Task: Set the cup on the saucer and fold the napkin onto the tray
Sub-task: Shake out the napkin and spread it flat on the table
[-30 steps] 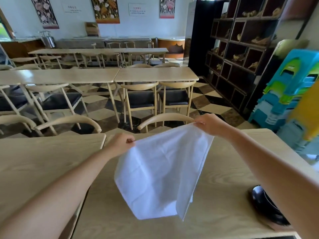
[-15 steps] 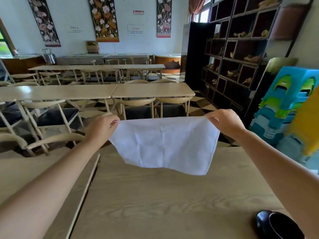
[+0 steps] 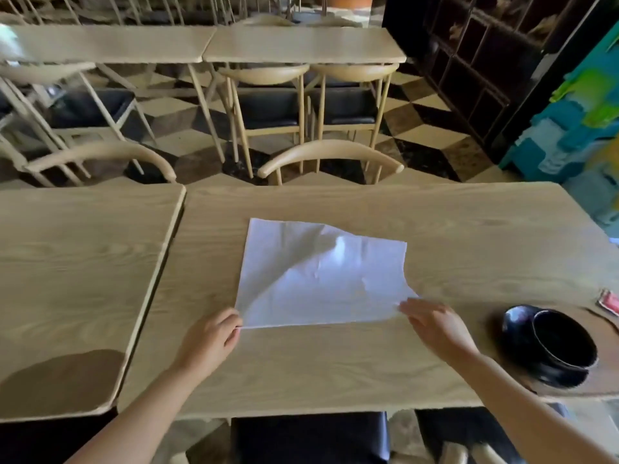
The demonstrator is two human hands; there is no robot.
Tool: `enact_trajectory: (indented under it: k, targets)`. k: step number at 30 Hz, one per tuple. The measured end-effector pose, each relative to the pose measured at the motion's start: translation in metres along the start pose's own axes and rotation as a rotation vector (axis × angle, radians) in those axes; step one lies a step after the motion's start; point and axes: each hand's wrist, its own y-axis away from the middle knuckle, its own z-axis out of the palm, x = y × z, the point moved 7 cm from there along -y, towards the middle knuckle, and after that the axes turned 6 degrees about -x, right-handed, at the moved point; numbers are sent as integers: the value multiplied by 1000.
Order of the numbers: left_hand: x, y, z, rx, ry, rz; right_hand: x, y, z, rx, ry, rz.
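Note:
The white napkin (image 3: pixel 321 279) lies spread on the light wooden table (image 3: pixel 335 363), with its middle slightly bulged. My left hand (image 3: pixel 209 339) pinches its near left corner. My right hand (image 3: pixel 435 326) holds the near right corner, which is lifted a little off the table. At the right, a black cup (image 3: pixel 566 343) stands on a black saucer (image 3: pixel 514 324); the picture is blurred there. Both rest on a wooden tray (image 3: pixel 608 333) that runs past the right edge of view.
A second table (image 3: pixel 77 279) adjoins on the left across a narrow gap. A small red packet (image 3: pixel 609 301) lies at the far right. Chair backs (image 3: pixel 331 155) stand against the table's far edge, and a dark seat (image 3: pixel 308 437) sits below its near edge.
Both hands have brought the napkin down from mid-air and laid it flat on the table. The view has tilted downward, bringing the cup and saucer fully into sight.

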Motion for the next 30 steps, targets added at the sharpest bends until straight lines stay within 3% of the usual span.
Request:
enact_trajectory:
  k: [5,9,13,20,25,30]
  targets:
    - [-3,62,57,-142,26,-82,8,61,81,-42,49,-193]
    - [17,97,70,-89,14,-89,24,85,98,-43,12,-140]
    - [29,113,82,-15,31,-112,41,93,101,-35,42,-201]
    - [41,110,84,-64,81,-174,36,105,93,9,56,-163]
    - [68,76,75,13,37,-171,15,82,88,94,25,-49]
    - [128,13,134,-230,-82,-211,-44,43,133,-95,55,9]
